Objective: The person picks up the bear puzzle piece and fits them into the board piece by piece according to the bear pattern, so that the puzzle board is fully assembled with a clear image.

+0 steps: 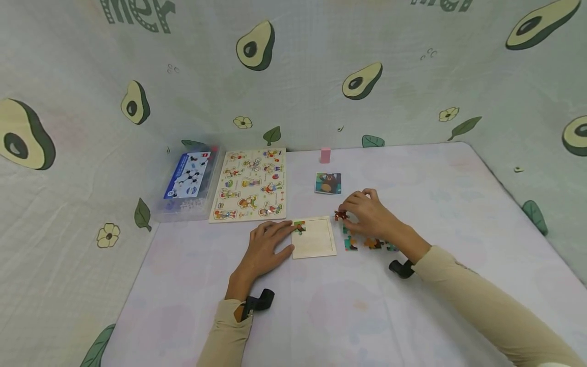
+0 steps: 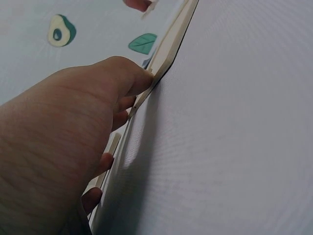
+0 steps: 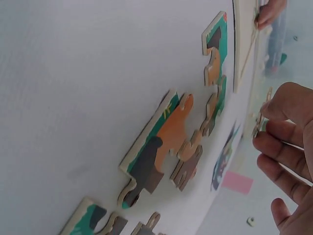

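The head view looks forward and down across the table [image 1: 321,306] from farther off; both wrist views, close and tilted, share the wooden puzzle tray [image 1: 316,244].

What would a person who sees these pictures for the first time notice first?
Probably the large avocado prints on the cloth behind the table. Then the hands near the middle: the left hand touches a pale puzzle tray, while the right hand pinches a brown puzzle piece. The colourful figure board stands out farther back, left of centre.
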### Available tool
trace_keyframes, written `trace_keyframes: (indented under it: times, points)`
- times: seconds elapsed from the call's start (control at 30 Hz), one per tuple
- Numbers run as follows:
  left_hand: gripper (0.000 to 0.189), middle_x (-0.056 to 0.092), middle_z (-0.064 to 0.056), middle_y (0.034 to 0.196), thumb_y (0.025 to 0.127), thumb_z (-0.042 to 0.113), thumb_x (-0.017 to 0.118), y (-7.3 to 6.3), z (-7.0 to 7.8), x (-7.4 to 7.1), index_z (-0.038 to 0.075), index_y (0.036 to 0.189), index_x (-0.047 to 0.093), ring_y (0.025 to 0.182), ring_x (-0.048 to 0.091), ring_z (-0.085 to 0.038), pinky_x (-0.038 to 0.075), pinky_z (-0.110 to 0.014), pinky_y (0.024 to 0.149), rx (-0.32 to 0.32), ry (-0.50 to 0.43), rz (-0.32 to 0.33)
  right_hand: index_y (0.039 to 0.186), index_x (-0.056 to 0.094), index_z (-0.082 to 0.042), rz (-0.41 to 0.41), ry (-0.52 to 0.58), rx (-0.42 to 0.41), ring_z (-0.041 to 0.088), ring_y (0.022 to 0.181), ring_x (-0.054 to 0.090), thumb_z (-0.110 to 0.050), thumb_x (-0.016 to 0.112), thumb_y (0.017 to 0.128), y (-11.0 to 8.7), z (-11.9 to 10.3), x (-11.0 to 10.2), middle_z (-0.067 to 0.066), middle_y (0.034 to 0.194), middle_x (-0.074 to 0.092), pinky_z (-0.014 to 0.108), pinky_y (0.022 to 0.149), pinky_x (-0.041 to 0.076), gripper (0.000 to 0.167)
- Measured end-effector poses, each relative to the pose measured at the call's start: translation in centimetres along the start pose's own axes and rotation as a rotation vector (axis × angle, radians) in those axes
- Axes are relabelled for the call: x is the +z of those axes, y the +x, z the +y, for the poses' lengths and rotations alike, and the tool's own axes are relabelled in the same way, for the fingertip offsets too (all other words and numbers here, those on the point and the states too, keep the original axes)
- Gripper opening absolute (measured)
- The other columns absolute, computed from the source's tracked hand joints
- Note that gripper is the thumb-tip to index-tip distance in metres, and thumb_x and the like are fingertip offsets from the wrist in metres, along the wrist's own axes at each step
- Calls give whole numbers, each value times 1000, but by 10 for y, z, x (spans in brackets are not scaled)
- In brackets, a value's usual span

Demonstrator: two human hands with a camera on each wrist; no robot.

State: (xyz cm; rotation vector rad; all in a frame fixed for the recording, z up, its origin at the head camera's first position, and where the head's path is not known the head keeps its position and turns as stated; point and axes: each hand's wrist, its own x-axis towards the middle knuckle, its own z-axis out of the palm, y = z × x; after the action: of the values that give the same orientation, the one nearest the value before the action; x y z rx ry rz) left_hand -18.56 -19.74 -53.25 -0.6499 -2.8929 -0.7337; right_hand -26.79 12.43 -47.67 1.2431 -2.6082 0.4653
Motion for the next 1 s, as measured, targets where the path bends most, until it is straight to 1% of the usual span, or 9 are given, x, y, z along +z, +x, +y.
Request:
trace_keyframes:
  times: [0.27, 0.53, 0.67, 0.83, 1.0]
  points:
    - [50, 46, 7, 151, 98, 41, 62, 0, 1, -1, 28, 146, 55, 136, 36, -28, 28, -54, 103, -9, -2, -3, 101, 74, -10, -5, 4, -28, 25, 104, 58, -15, 78, 83, 6, -9, 1, 3, 103, 70, 59, 96, 32, 19]
    - [50, 46, 6, 151, 98, 40, 62, 0, 2, -1, 27, 145, 55, 136, 36, -28, 27, -54, 103, -13, -8, -4, 104, 74, -12, -33, 13, -20, 24, 109, 56, -16, 76, 85, 11, -14, 5, 3, 106, 69, 58, 98, 31, 19]
    - [50, 46, 6, 152, 98, 41, 62, 0, 2, -1, 27, 145, 55, 136, 35, -28, 26, -54, 103, -18, -12, -9, 104, 73, -12, -39, 5, -26, 25, 109, 56, -17, 75, 86, 13, -17, 6, 2, 105, 69, 55, 97, 32, 19]
    - [50, 47, 6, 151, 97, 40, 63, 0, 1, -1, 26, 145, 56, 136, 36, -28, 27, -54, 103, -8, -12, -4, 104, 73, -12, -30, 6, -39, 25, 109, 57, -17, 74, 87, 16, -19, 8, 3, 106, 68, 55, 96, 33, 18]
    - [50, 46, 6, 151, 97, 41, 62, 0, 1, -1, 27, 145, 55, 135, 36, -28, 27, -54, 103, -8, -7, -2, 103, 74, -12, -5, 17, -57, 25, 106, 57, -16, 75, 85, 19, -22, 10, 3, 105, 69, 56, 96, 33, 18]
